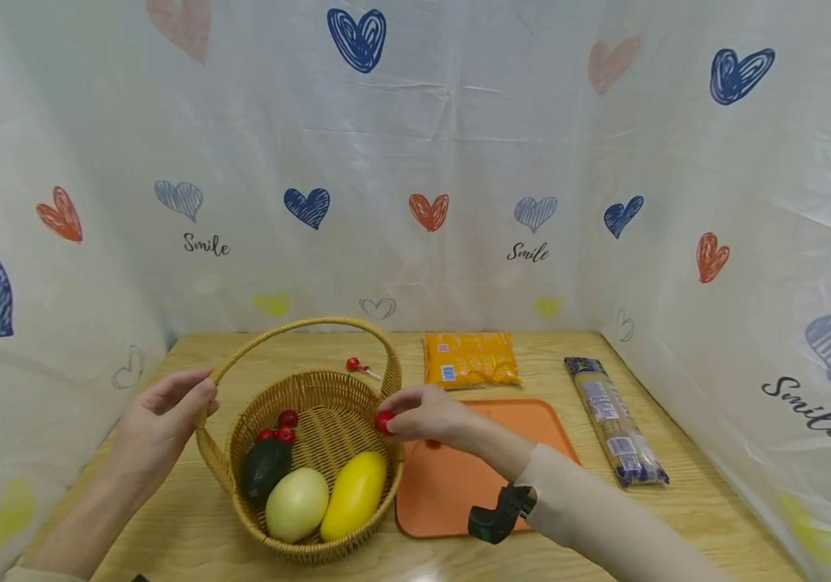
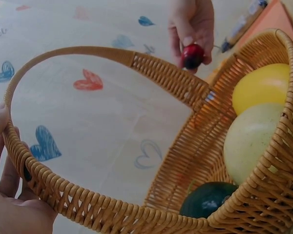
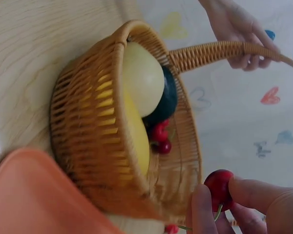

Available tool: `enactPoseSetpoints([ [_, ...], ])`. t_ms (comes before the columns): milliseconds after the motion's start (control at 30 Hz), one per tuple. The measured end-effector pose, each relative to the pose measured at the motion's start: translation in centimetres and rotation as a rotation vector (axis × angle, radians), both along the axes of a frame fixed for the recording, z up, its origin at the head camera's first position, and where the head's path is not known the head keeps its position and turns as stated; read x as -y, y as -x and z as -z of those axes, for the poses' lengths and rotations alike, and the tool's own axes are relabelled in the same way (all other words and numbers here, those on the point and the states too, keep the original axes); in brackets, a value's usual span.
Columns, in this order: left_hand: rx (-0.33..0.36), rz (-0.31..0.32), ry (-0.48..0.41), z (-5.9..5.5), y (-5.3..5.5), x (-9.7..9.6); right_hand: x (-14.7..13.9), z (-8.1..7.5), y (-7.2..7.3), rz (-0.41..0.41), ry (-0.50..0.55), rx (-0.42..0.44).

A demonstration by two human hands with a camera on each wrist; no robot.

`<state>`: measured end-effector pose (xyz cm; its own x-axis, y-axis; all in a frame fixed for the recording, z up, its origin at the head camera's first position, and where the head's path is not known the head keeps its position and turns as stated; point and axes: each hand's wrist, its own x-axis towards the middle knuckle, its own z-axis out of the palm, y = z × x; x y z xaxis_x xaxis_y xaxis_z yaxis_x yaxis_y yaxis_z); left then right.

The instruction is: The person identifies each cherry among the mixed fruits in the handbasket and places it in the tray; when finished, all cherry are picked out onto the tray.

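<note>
My left hand grips the arched handle of a wicker basket at its left side. Between the thumb and fingers of my right hand is a red cherry with a green stem, held at the basket's right rim below the handle's foot. Inside the basket lie a yellow melon-like fruit, a pale green round fruit, a dark green avocado-like fruit and several red cherries. Bare woven bottom shows at the basket's back right.
An orange tray lies right of the basket, with a small dark red thing on it, partly behind my right hand. A red lollipop lies behind the basket. An orange packet and a long noodle-like packet lie farther right.
</note>
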<state>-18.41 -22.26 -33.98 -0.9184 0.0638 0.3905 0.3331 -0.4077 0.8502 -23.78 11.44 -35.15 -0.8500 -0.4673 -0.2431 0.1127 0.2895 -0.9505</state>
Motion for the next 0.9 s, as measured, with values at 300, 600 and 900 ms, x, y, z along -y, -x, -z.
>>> enactPoseSetpoints([
  [300, 0.006, -0.005, 0.011, 0.0, 0.0, 0.0, -5.0, 1.0, 0.8, 0.107, 0.050, 0.032],
  [600, 0.000, 0.007, 0.006, -0.1, 0.1, -0.1, -10.6, 2.0, 0.9, 0.223, 0.043, 0.041],
  [900, -0.001, 0.004, 0.004, -0.1, 0.1, 0.0, -17.4, 3.1, 1.1, 0.338, 0.025, 0.015],
])
